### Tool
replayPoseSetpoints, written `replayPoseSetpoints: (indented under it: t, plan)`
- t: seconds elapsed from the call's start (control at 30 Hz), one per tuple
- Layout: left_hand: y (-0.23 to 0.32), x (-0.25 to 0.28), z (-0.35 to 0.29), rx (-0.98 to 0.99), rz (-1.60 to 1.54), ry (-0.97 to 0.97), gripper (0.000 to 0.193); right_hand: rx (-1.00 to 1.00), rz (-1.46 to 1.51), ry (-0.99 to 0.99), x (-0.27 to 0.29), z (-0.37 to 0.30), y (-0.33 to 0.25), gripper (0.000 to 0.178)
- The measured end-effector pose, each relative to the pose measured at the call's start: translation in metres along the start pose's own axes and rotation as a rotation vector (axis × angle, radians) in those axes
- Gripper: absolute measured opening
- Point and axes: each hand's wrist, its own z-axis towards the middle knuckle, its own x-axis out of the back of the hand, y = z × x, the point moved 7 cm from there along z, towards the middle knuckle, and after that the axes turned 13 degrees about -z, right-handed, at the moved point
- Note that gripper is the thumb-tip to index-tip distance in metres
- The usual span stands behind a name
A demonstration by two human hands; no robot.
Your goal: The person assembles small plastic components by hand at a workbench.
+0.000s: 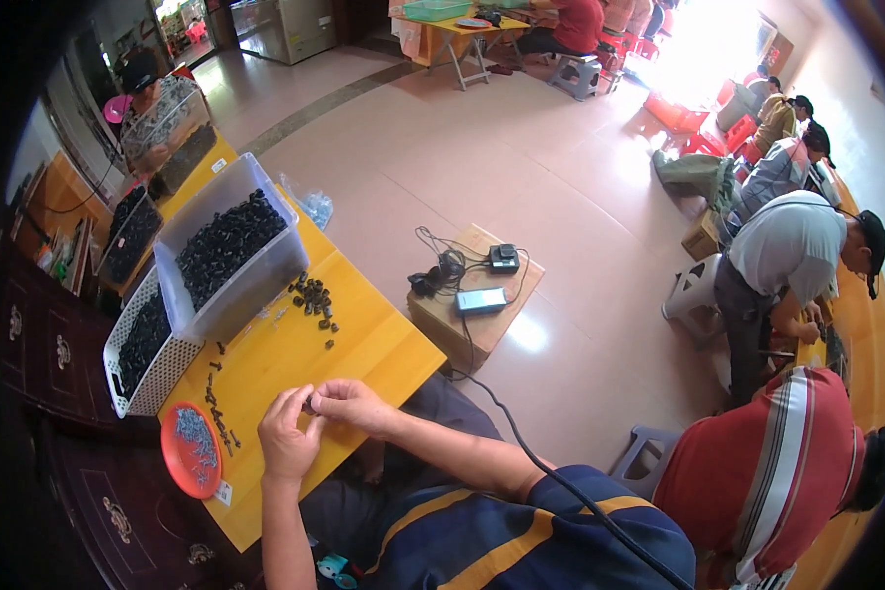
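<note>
My left hand and my right hand meet above the near part of a yellow table. Their fingertips pinch a small black piece, mostly covered by the fingers, so its exact kind is unclear. Left of my hands, an orange-red plate holds many small grey screw-like pieces. A row of thin dark parts lies beside that plate. Farther up the table is a loose group of small black parts, next to a clear plastic bin heaped with black pieces.
A white perforated basket of black parts stands left of the bin. On the floor, a cardboard box carries a small device and cables; a black cable runs across my right arm. Several people work at tables along the right, one at the far left.
</note>
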Motion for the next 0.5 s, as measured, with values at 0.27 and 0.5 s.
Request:
replayPoseSetpoints:
  t: [0.27,0.5]
  plan:
    - [-0.028,0.002,-0.014,0.341,-0.492,-0.121,0.012,-0.130,-0.328,-0.016,0.010,-0.016,-0.010,0.027]
    - [-0.087,0.053,-0.029,0.475,-0.098,-0.369,0.012,-0.139,-0.215,0.006,0.010,-0.014,-0.015,0.024]
